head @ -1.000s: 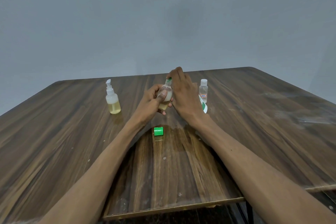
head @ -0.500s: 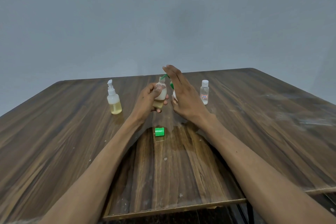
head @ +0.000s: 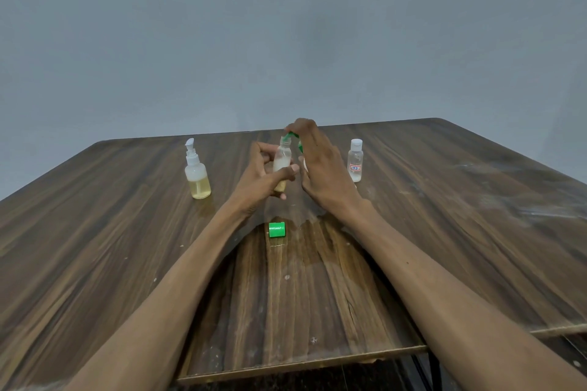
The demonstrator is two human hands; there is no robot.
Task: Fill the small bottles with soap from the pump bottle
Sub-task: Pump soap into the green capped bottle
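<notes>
My left hand [head: 265, 173] grips a small clear bottle [head: 282, 159], upright above the table, with pale liquid inside. My right hand [head: 320, 168] is wrapped round a green-and-white pump bottle that it mostly hides. Only the bottle's green nozzle [head: 290, 136] shows, right at the small bottle's mouth, with my fingertips on top of the pump head. A green cap [head: 277, 229] lies on the table [head: 95, 247] in front of my hands. Another small clear bottle [head: 355, 162], white-capped and labelled, stands to the right of my right hand.
A white-topped pump bottle [head: 197, 174] with yellow liquid stands to the left of my hands. A wet patch spreads on the wood around the green cap. The table's near edge [head: 301, 362] runs below my forearms.
My right hand's fingers have come over the green pump head, and the nozzle now meets the small bottle's mouth. My left hand has brought the small bottle more upright.
</notes>
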